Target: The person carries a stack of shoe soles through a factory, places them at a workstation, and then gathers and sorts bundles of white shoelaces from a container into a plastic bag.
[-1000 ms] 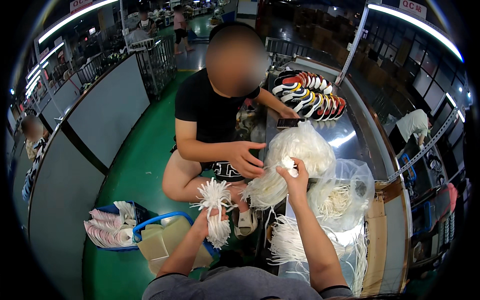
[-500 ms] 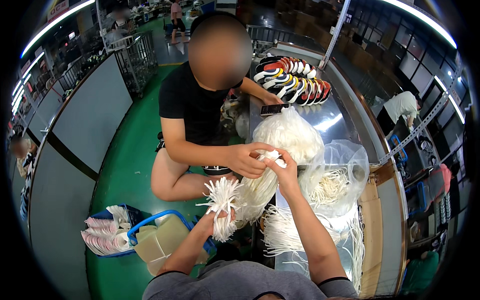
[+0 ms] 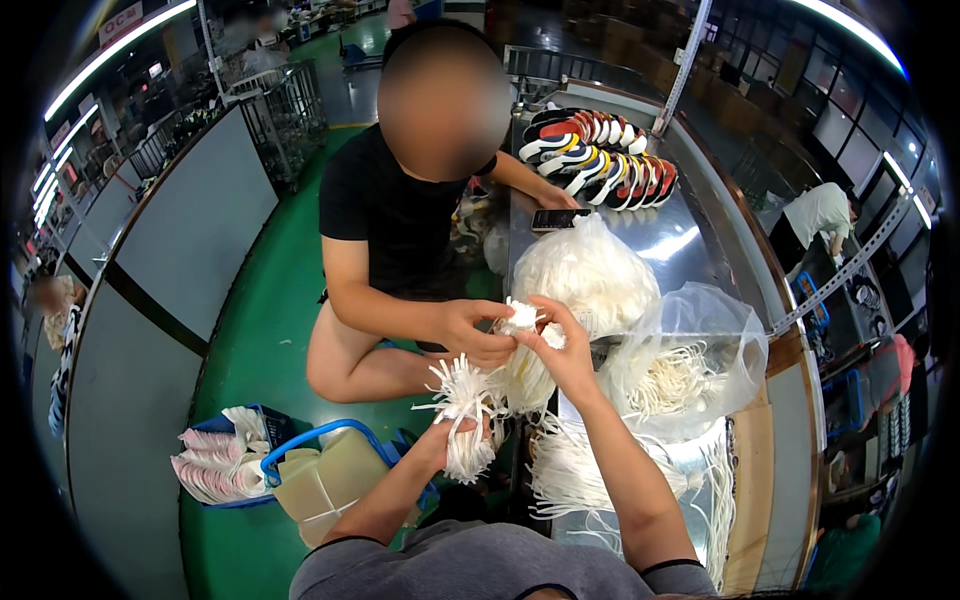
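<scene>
My left hand [image 3: 447, 440] is closed round a thick bundle of white shoelaces [image 3: 465, 390], whose loose ends fan out above and below it. In my right hand [image 3: 563, 352], thumb and fingers pinch a small white bunch [image 3: 553, 335], apparently lace ends. Right beside it, a co-worker's hand [image 3: 475, 335] holds another white clump [image 3: 522, 317], nearly touching my fingertips. Long pale laces [image 3: 525, 382] hang beneath the two hands. Whether they join the pinched bunch is hidden.
A plastic bag of white laces [image 3: 580, 275] and an opened one [image 3: 680, 385] lie on the metal table [image 3: 690, 240]. Loose laces [image 3: 570, 470] spread nearest me. Colourful shoe parts [image 3: 600, 165] and a phone [image 3: 558, 219] lie beyond. Blue baskets [image 3: 262, 492] stand at left.
My right hand and the co-worker's hand have drawn slightly apart, so the white clump in the co-worker's fingers shows more. My left hand keeps its bundle. The view has shifted a little.
</scene>
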The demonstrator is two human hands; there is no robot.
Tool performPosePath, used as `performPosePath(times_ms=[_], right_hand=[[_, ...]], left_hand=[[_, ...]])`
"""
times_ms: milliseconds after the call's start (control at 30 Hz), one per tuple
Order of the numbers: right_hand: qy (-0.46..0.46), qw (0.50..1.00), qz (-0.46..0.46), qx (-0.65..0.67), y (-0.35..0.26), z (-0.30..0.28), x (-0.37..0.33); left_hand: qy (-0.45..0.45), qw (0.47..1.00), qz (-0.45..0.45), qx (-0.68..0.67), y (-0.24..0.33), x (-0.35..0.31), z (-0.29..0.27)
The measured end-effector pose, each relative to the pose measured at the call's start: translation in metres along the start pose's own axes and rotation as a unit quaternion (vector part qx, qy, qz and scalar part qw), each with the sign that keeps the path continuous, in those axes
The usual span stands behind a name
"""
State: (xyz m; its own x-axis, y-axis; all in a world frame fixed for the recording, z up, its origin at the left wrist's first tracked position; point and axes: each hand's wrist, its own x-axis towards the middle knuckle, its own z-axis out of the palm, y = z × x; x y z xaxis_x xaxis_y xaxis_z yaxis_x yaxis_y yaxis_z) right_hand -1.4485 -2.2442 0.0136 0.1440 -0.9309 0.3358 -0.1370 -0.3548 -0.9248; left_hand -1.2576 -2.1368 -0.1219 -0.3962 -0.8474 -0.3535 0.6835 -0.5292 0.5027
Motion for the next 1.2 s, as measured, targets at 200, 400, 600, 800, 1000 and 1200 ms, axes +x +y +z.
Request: performPosePath(times_ms=[200, 400, 600, 800, 1000, 1200], right_hand=[[0.01, 0.998, 0.024, 0.055, 0.02, -0.001, 0.011], [0.102, 0.989, 0.057, 0.086, 0.021, 0.002, 0.024], [0.122, 0.972, 0.1, 0.174, 0.028, 0.0, 0.036], [0.131, 0.973, 0.105, 0.159, 0.022, 0.0, 0.039], [0.135, 0.98, 0.081, 0.12, 0.02, -0.009, 0.043], [0.157, 0.976, 0.071, 0.136, 0.012, -0.03, 0.055]], left_hand=[[-0.024, 1.0, 0.004, 0.006, -0.002, 0.007, -0.003], [-0.031, 0.998, 0.04, 0.027, -0.005, 0.012, -0.001], [-0.01, 0.998, 0.062, 0.013, -0.01, 0.014, -0.006], [-0.052, 0.996, 0.066, 0.04, -0.017, 0.027, -0.016], [-0.055, 0.995, 0.079, 0.036, -0.031, 0.044, -0.037], [-0.099, 0.992, 0.059, 0.058, -0.004, 0.032, 0.003]])
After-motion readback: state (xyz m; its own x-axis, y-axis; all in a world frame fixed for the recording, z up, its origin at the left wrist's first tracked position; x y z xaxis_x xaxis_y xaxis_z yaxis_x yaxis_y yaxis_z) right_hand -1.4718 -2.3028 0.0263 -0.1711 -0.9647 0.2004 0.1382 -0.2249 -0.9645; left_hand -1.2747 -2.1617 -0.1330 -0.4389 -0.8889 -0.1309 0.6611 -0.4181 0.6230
